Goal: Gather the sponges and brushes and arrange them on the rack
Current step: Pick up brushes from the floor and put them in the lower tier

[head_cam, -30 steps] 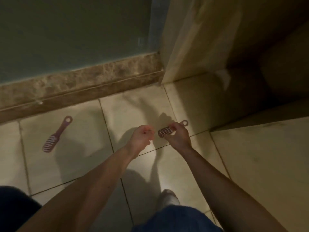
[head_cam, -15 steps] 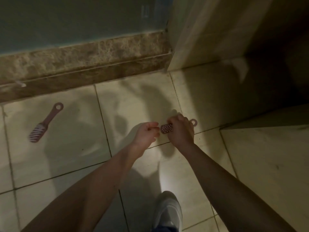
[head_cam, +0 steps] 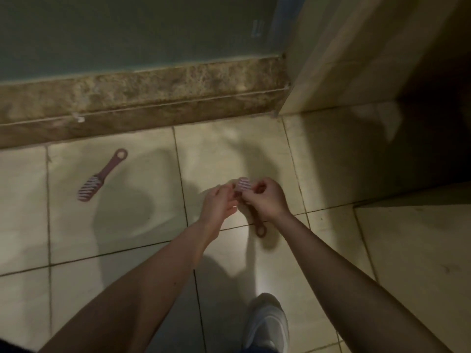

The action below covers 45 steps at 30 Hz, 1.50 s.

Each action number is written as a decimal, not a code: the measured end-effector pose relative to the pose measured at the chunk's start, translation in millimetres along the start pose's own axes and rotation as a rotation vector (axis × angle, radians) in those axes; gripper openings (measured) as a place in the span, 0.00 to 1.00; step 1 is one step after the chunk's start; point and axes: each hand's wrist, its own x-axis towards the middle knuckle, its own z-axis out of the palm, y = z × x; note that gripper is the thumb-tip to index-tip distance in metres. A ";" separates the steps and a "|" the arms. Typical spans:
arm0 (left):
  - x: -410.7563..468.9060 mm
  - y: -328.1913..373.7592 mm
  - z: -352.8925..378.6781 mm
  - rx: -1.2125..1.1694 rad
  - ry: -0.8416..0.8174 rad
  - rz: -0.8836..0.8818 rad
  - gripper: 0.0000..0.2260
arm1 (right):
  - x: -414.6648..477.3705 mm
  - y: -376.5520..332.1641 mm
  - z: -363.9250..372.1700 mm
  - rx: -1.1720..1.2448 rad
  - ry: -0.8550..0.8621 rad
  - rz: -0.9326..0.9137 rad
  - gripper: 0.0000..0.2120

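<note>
Now the brush [head_cam: 244,185] has swung round in the right hand's [head_cam: 267,200] curled grip, with the bristled head above the fingers and the looped handle hanging below. The left hand [head_cam: 218,203] meets the head, but I cannot tell whether it pinches. The second brush [head_cam: 102,175] lies well left of the grip, probably next to gather.

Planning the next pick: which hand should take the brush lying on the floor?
Left. The left hand is on the floor brush's side, nearer to it; the right hand holds the other brush.
</note>
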 end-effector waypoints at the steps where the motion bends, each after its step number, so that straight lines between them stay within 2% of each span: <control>1: -0.9 3.5 -5.5 -0.032 -0.009 0.006 0.10 | 0.3 -6.2 7.4 0.091 -0.021 0.014 0.10; 5: -4.4 17.5 -33.4 -0.070 0.011 0.022 0.14 | -2.0 -29.0 37.2 0.293 -0.163 0.082 0.15; 11: -7.6 28.4 -90.0 -0.156 0.207 0.035 0.12 | -9.7 -68.5 87.1 0.314 -0.411 0.022 0.08; 14: -10.0 28.2 -122.0 -0.171 0.281 0.058 0.15 | -14.1 -86.5 114.5 0.287 -0.519 -0.006 0.04; 17: -10.9 27.4 -152.2 -0.228 0.356 0.082 0.16 | -19.0 -104.4 143.3 0.202 -0.587 -0.048 0.07; 22: -11.0 27.0 -194.4 -0.461 0.474 0.087 0.14 | -29.5 -124.6 189.0 0.094 -0.655 -0.161 0.06; 26: -14.7 22.7 -223.1 -0.564 0.527 0.083 0.16 | -29.9 -135.0 228.0 -0.139 -0.558 -0.426 0.08; 30: -18.2 16.9 -246.6 -0.686 0.596 0.078 0.16 | -22.9 -148.6 264.7 -0.610 -0.476 -0.824 0.18; 32: -19.1 13.5 -256.1 -0.714 0.618 0.066 0.16 | -17.6 -153.6 280.0 -0.861 -0.464 -0.946 0.23; 35: -21.0 7.0 -265.7 -0.719 0.628 0.061 0.17 | -14.2 -154.2 295.7 -1.135 -0.476 -0.989 0.26; 38: -21.7 1.9 -270.2 -0.751 0.621 0.050 0.18 | -12.9 -151.7 300.0 -1.288 -0.395 -1.089 0.19; 41: -21.8 -0.7 -272.5 -0.766 0.624 0.032 0.18 | -13.0 -152.1 299.4 -1.326 -0.353 -1.147 0.16; 45: -22.2 -0.3 -270.2 -0.779 0.618 0.048 0.16 | -11.8 -152.3 295.4 -1.326 -0.399 -1.114 0.17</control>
